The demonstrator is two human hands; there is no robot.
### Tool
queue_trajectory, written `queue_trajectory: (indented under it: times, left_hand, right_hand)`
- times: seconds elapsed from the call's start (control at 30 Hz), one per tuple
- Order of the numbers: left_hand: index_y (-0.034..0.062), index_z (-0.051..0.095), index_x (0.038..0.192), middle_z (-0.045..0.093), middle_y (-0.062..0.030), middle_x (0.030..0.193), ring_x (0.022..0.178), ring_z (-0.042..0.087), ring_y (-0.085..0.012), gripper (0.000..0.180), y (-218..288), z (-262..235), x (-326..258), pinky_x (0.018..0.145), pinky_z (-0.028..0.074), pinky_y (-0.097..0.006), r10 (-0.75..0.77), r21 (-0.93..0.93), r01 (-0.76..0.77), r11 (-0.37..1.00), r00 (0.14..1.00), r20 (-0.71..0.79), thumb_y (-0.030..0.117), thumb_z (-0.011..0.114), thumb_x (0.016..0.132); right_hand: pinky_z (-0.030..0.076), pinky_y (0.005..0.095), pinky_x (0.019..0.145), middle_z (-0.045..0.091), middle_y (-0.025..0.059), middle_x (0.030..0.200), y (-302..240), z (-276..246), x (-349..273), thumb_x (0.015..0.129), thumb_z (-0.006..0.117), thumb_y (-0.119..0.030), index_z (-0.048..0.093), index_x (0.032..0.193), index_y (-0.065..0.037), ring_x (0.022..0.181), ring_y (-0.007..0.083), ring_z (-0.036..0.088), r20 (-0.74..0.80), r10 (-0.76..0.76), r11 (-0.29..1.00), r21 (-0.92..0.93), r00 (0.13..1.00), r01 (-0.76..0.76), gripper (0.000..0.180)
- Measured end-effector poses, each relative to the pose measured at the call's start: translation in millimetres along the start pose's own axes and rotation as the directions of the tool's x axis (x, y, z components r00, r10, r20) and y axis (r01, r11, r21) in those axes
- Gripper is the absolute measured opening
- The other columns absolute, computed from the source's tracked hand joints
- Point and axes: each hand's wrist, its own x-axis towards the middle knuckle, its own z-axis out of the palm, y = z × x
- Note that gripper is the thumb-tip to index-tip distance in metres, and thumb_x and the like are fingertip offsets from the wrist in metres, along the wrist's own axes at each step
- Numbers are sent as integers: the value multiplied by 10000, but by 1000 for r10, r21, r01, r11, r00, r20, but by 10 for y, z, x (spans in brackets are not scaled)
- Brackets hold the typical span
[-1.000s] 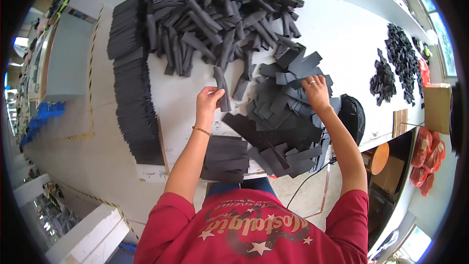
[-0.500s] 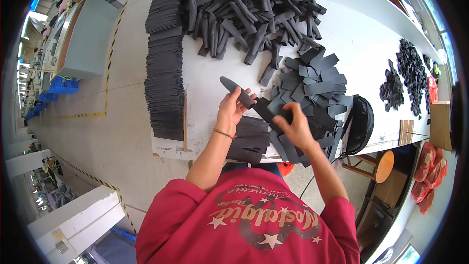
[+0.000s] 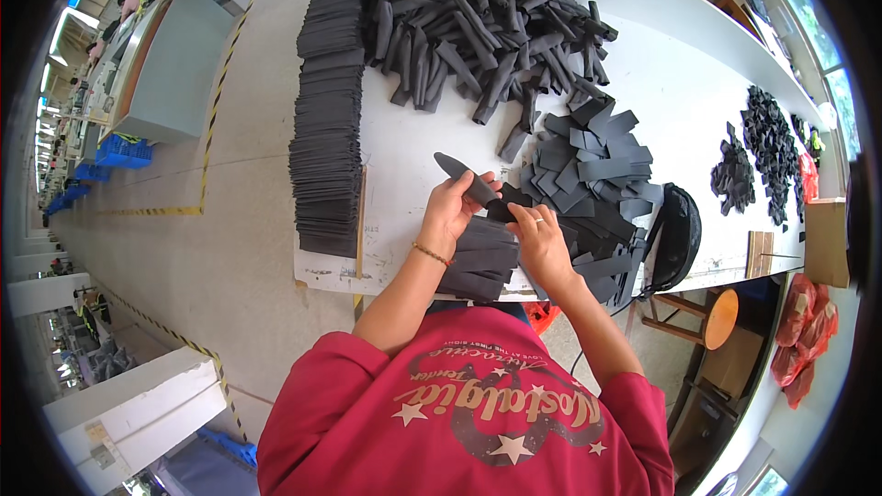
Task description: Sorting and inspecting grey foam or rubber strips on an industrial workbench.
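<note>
My left hand (image 3: 446,216) is closed around a dark grey, tube-like cloth piece (image 3: 457,169), whose rounded tip points up and left. My right hand (image 3: 544,246) pinches a flat black strip (image 3: 499,210) at the other end of that piece; a ring shows on one finger. Whether the strip goes inside the tube is hidden by the fingers. Just below the hands, a stack of flat dark cloth pieces (image 3: 478,262) lies at the table's near edge. Right of my right hand spreads a loose heap of flat black rectangular strips (image 3: 595,168).
A large pile of rolled dark tubes (image 3: 491,32) covers the back of the white table (image 3: 409,152). Tightly packed folded cloth (image 3: 328,129) lines its left edge. To the right are a black bag (image 3: 678,239), small black pieces (image 3: 733,173) and a wooden stool (image 3: 720,320).
My right hand has moved in toward my left, and its fingers have closed nearer the tube's end. Less of the strip shows between the hands. The whole view has shifted slightly.
</note>
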Motion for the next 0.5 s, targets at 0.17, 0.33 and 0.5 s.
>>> queue_trajectory:
  times: [0.17, 0.33, 0.5]
  left_hand:
    - [-1, 529, 1044, 638, -231, 1126, 1023, 650, -365, 152, 13, 10, -88, 859, 564, -458, -8, 15, 8, 1000, 999, 41, 138, 494, 992]
    - [-10, 491, 1083, 646, -215, 1095, 986, 666, -335, 171, -47, 160, -206, 856, 568, -438, 31, 11, -32, 999, 998, 52, 129, 501, 984]
    - [-7, 456, 1199, 650, -194, 1086, 1020, 655, -281, 290, -29, 361, -397, 872, 551, -392, 162, 16, -163, 986, 986, 48, 150, 547, 973]
  right_hand:
    - [453, 397, 778, 633, 116, 964, 6, -52, 47, 805, 665, -55, 565, 1139, -13, 861, 284, 576, -78, -60, 991, -123, 995, 50, 352]
    - [451, 396, 777, 633, 119, 975, -3, 11, 70, 808, 660, -65, 570, 1125, -5, 861, 286, 573, -124, -51, 984, -176, 991, 29, 335]
    - [444, 413, 773, 615, 139, 988, -135, 69, 176, 818, 666, -87, 518, 1175, -3, 869, 308, 557, -142, 56, 991, -114, 988, -73, 396]
